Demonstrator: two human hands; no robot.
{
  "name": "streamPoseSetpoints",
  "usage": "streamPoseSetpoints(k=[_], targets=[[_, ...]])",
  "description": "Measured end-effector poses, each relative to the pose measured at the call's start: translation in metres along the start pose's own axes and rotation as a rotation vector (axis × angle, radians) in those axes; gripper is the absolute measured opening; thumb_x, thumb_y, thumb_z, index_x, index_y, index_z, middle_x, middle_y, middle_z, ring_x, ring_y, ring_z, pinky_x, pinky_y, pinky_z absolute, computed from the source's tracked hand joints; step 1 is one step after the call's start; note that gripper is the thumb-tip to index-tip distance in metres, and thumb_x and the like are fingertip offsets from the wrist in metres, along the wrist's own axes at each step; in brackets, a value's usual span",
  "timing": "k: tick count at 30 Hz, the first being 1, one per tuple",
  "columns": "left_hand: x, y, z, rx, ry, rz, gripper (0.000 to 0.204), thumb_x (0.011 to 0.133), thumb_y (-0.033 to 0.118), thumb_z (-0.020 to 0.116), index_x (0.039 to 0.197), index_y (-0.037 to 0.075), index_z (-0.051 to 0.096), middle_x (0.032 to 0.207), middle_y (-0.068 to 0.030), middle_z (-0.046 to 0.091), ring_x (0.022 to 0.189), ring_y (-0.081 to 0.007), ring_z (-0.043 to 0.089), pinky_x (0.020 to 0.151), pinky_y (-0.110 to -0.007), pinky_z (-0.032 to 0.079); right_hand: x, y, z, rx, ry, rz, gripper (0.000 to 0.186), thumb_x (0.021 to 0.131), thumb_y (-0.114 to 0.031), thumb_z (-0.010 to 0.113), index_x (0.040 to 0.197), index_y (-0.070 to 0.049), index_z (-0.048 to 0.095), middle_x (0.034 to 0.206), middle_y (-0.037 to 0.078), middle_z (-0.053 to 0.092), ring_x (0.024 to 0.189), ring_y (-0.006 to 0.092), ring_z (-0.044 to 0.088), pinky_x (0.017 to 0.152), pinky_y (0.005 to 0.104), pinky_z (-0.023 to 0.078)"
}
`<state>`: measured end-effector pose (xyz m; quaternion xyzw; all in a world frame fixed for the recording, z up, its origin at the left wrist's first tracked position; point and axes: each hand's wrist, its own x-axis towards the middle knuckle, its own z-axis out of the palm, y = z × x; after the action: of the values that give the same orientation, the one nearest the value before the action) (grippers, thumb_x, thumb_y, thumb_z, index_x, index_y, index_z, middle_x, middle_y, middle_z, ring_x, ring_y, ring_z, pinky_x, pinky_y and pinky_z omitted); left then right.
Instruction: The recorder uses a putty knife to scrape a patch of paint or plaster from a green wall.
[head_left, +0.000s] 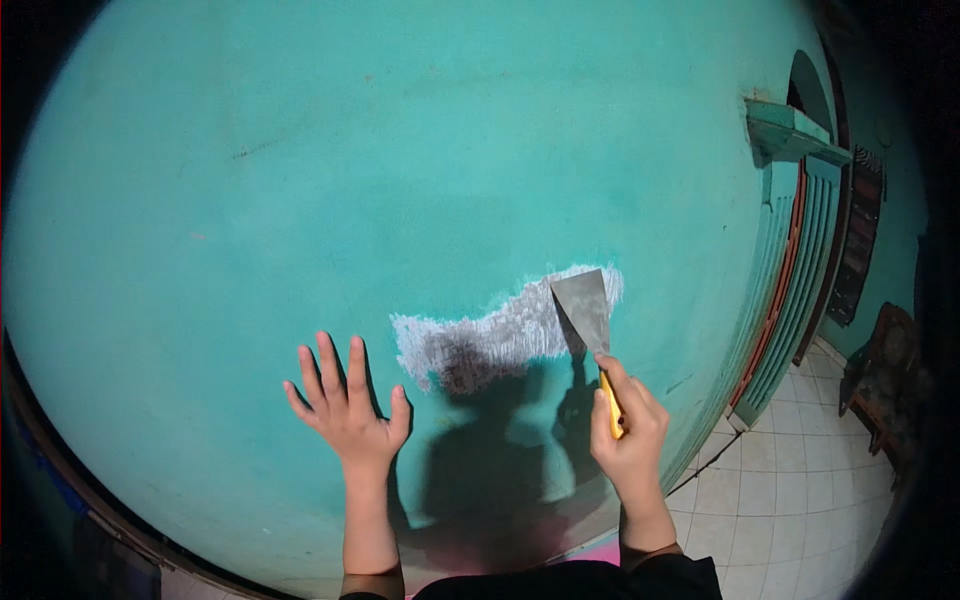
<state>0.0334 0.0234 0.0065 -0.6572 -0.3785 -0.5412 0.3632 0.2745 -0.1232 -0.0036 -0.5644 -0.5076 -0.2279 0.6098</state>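
Closely framed, the right hand [632,430] grips a yellow-handled scraper [585,305], its flat, flared metal blade over the right end of a ragged, whitish patch [510,328]; the left hand [350,415] splays 5 open digits at the turquoise wall [300,200]. Beyond lie a fluted column [812,240] and square, pale tiles [790,455].

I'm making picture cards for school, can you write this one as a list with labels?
Left hand: fingers spread, at the turquoise painted wall
Right hand: holding a yellow-handled scraper with wide grey metal blade
Scraper position: in front of the ragged whitish-grey patch
Shadow: dark, across wall and patch
Floor: pale square tiles, at right
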Motion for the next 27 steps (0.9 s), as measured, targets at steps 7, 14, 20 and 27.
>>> streamPoseSetpoints(k=[7, 14, 20, 27], targets=[[0.011, -0.009, -0.002, 0.066, -0.003, 0.039, 0.061, 0.088, 0.048, 0.053, 0.143, 0.02, 0.052, 0.153, -0.0117, 0.041, 0.143, -0.0307, 0.033, 0.115, -0.053, 0.011, 0.01, -0.002, 0.0, 0.007, -0.009, 0.012, 0.04, 0.079, 0.002, 0.063, 0.117, -0.01, 0.068, 0.065, 0.009, 0.052, 0.05, 0.0223, 0.049, 0.049, 0.0332, 0.042], [0.01, -0.002, 0.001, 0.045, -0.016, 0.037, 0.061, 0.088, 0.047, 0.053, 0.142, 0.019, 0.052, 0.154, -0.0124, 0.041, 0.144, -0.0316, 0.031, 0.116, -0.053, 0.009, 0.011, 0.003, 0.0, 0.032, 0.032, 0.014, 0.04, 0.079, 0.001, 0.064, 0.117, -0.009, 0.068, 0.064, 0.008, 0.052, 0.049, 0.022, 0.048, 0.048, 0.0329, 0.041], [0.01, 0.004, 0.0, 0.046, -0.03, 0.034, 0.061, 0.088, 0.047, 0.053, 0.142, 0.017, 0.053, 0.154, -0.0136, 0.04, 0.145, -0.0324, 0.03, 0.116, -0.053, 0.009, 0.012, 0.006, 0.01, 0.042, 0.099, 0.029, 0.04, 0.08, 0.0, 0.065, 0.118, -0.01, 0.068, 0.064, 0.008, 0.052, 0.049, 0.0217, 0.049, 0.048, 0.0324, 0.041], [0.01, 0.0, 0.001, 0.039, -0.03, 0.049, 0.061, 0.089, 0.047, 0.052, 0.142, 0.016, 0.053, 0.154, -0.015, 0.041, 0.144, -0.0334, 0.031, 0.116, -0.054, 0.009, 0.008, -0.003, 0.002, 0.023, 0.056, 0.084, 0.041, 0.08, 0.0, 0.064, 0.118, -0.011, 0.068, 0.064, 0.008, 0.052, 0.05, 0.0217, 0.05, 0.049, 0.0325, 0.042]])
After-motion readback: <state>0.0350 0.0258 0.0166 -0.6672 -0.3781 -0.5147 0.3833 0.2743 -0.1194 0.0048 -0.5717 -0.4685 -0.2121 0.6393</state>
